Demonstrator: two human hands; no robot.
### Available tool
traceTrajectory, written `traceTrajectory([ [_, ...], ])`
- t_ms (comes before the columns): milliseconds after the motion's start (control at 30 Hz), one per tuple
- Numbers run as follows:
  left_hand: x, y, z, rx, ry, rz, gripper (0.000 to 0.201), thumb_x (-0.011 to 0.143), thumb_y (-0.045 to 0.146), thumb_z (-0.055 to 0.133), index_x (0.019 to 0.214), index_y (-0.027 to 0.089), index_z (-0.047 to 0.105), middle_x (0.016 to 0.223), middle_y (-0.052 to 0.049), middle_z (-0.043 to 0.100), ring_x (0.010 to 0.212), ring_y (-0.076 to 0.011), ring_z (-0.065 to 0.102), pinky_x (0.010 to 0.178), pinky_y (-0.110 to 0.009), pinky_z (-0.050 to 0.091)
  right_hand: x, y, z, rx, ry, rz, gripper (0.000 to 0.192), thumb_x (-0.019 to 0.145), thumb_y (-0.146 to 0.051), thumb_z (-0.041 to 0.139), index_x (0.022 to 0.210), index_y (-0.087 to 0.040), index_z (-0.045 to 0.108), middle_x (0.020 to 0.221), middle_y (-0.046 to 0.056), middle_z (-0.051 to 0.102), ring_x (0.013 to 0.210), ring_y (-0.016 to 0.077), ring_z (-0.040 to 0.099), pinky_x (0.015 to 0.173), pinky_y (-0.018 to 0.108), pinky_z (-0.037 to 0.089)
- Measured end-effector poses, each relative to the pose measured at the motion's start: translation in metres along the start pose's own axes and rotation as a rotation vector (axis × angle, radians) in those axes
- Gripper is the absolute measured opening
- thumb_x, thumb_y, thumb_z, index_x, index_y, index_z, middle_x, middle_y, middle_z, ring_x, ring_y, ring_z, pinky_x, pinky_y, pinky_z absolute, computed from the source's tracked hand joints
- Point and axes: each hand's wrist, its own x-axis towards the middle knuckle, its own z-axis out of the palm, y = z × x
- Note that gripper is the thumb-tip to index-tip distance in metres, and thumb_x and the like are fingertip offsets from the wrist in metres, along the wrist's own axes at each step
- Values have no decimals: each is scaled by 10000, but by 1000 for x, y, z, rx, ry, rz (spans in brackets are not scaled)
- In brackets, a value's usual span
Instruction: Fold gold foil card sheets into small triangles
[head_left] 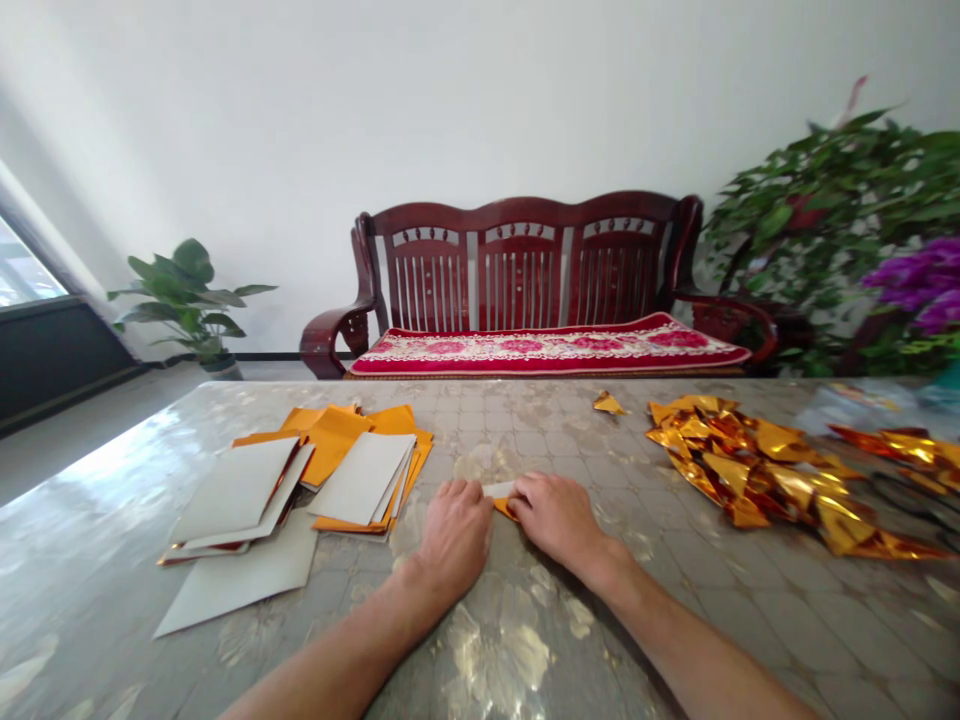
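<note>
Right hand (556, 515) pinches edge of paper (498, 490); bare tabletop (705, 590) rightward.

The small paper piece (499, 490) is largely covered by the left hand (457, 525) and right hand (556, 517), its full outline unreadable; both forearms (352, 640) are cut by the bottom edge, the purple flowers (924, 280) by the right, and a dark looped object (919, 510) is too blurred to identify.

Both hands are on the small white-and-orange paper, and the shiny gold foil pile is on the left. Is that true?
Not quite: the head view shows the shiny gold foil pile on the right. The left hand and right hand are indeed on the small white-and-orange paper.
</note>
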Motion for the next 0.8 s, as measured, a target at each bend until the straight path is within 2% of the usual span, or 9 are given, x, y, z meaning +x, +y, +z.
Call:
traceTrajectory([
  [100, 3, -1, 1, -29, 63, -48, 244, 938, 225, 468, 826, 188, 682, 896, -78, 652, 916, -231, 572, 816, -364, 401, 4, 6, -3, -19, 21, -103, 194, 878, -235, 562, 746, -234, 704, 842, 41, 711, 871, 202, 602, 716, 290, 363],
  [200, 9, 0, 3, -54, 78, -77, 306, 970, 286, 444, 809, 180, 682, 887, -83, 659, 915, -228, 581, 819, -356, 397, 7, 11, -4, 20, -15, -122, 180, 867, -214, 569, 761, -242, 711, 840, 27, 703, 850, 185, 594, 702, 281, 357],
  [333, 14, -4, 4, -186, 51, -161, 168, 920, 314, 567, 841, 202, 664, 918, -44, 654, 918, -198, 592, 815, -305, 402, 8, 14, -3, 46, -26, -129, 135, 850, -204, 597, 809, -249, 718, 873, 21, 688, 906, 188, 574, 748, 281, 363],
  [400, 15, -8, 6, -232, 57, -224, 157, 882, 359, 624, 944, 218, 658, 971, -31, 645, 952, -199, 592, 833, -294, 405, 8, 16, -2, 63, 25, -127, 126, 827, -223, 639, 923, -255, 714, 966, 23, 681, 987, 202, 546, 819, 294, 362],
  [467, 15, -13, 7, -241, 63, -280, 298, 845, 426, 663, 1059, 220, 640, 1037, -44, 633, 1008, -219, 584, 863, -302, 405, 10, 19, -1, 90, 71, -111, 289, 798, -249, 679, 1087, -258, 679, 1077, 31, 663, 1064, 216, 515, 887, 312, 348],
  [533, 16, -17, 8, -247, 49, -311, 383, 821, 479, 677, 1092, 212, 635, 1064, -63, 627, 1040, -234, 579, 882, -308, 402, 13, 23, 1, 112, 63, -85, 399, 780, -279, 700, 1175, -255, 644, 1128, 37, 652, 1097, 226, 502, 916, 325, 337],
  [667, 20, -20, 5, -283, -12, -344, 345, 799, 497, 691, 986, 208, 669, 1017, -59, 645, 1007, -227, 598, 847, -286, 405, 17, 28, 3, 128, -6, -56, 359, 776, -315, 707, 1130, -264, 668, 1112, 30, 667, 1080, 227, 516, 896, 326, 336],
  [800, 23, -21, 4, -315, -38, -355, 239, 798, 437, 701, 854, 205, 684, 926, -37, 674, 939, -207, 612, 777, -264, 394, 17, 29, 2, 140, -11, -65, 247, 775, -304, 713, 1021, -278, 703, 1047, 6, 686, 1025, 209, 528, 854, 306, 337],
])
